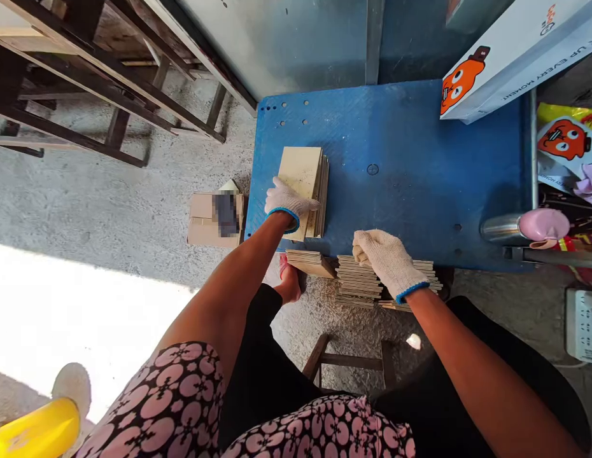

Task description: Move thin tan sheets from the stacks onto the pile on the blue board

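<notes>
My left hand [287,198], in a white knit glove with a blue cuff, lies across a stack of thin, pale wooden boards [300,162] on the blue table. Its thumb reaches the stack's right side, with the fingers stretched over the top board. Near the table's front edge is my right hand [386,259], gloved the same way, its fingers curled closed. Whether anything is in them is hidden. Beneath and beyond that hand, piles of similar boards [357,283] stand below the table edge. Another small bundle of boards [309,262] leans to their left.
The blue table [410,140] has a large printed box [506,57] at back right and a metal flask [503,228] with a pink top at its right edge. A cardboard box [203,222] lies left on the floor. A wooden stool [351,361] stands between my legs.
</notes>
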Motion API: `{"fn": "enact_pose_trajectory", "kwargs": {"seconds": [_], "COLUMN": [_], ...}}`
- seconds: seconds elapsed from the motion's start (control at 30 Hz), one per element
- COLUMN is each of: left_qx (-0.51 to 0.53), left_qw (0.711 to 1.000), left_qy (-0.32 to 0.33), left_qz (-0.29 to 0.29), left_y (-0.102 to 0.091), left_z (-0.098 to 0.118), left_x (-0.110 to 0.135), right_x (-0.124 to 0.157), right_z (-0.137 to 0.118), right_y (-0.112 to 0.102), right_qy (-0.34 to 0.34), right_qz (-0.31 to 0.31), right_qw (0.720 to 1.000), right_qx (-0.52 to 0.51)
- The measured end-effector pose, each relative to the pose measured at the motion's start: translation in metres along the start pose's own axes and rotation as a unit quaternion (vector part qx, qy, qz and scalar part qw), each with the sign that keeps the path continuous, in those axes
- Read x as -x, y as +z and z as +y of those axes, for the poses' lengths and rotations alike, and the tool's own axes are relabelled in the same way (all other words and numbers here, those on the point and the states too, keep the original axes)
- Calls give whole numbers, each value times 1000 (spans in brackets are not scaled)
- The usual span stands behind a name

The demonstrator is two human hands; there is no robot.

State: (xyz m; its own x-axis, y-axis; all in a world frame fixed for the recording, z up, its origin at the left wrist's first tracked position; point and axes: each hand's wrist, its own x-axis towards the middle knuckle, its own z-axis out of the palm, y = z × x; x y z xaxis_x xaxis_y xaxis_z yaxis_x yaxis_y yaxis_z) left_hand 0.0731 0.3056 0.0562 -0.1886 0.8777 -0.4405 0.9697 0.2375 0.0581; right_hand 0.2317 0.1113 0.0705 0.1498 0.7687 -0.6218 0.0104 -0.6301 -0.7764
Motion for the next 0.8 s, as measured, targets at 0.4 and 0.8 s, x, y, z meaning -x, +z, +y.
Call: {"fn": "enact_pose_trajectory", "kwargs": {"seconds": [0.4,0.8], "left_qx": [-8,38], "left_qw": [1000,966], "left_qy": [-30,217], "left_qz": [0,136], "left_y": [17,41], "left_z": [13,-35], "left_x": [-9,32], "right_x": [-1,5], "right_z": [5,-6], "right_y": [-3,-7], "right_qy": [-1,10], "right_qz": [-7,0], "right_qw": [998,997], "right_qx": [57,71]}}
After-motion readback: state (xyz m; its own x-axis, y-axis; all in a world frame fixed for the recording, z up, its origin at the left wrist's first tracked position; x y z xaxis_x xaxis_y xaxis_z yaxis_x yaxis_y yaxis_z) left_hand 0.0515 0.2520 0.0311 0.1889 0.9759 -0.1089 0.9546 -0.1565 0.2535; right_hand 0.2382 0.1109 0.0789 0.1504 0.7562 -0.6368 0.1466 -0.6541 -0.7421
